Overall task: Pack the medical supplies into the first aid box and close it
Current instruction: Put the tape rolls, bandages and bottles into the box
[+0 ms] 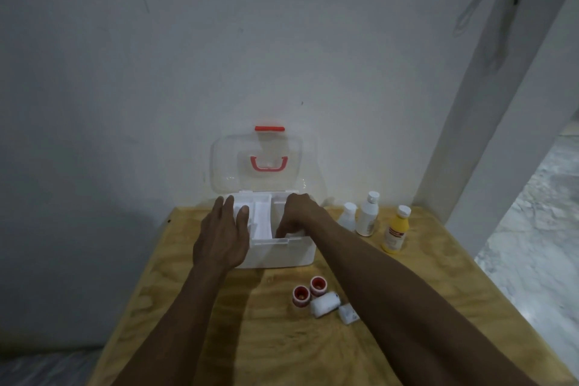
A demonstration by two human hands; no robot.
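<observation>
A white first aid box (279, 252) stands open at the back of the wooden table, its clear lid (225, 163) with a red handle leaning on the wall. My left hand (221, 235) lies flat on the box's left rim and the white inner tray (261, 216), fingers spread. My right hand (296, 213) reaches inside the box's right half, fingers curled down on the tray; what they grip is hidden. Two red-capped vials (310, 290), a white bandage roll (326, 304) and a small white packet (347, 313) lie in front of the box.
Two white bottles (366, 216) and a yellow bottle (395, 230) stand right of the box. The table's right edge (488, 285) drops to a marble floor. A white pillar (501, 103) rises at the right, the wall directly behind.
</observation>
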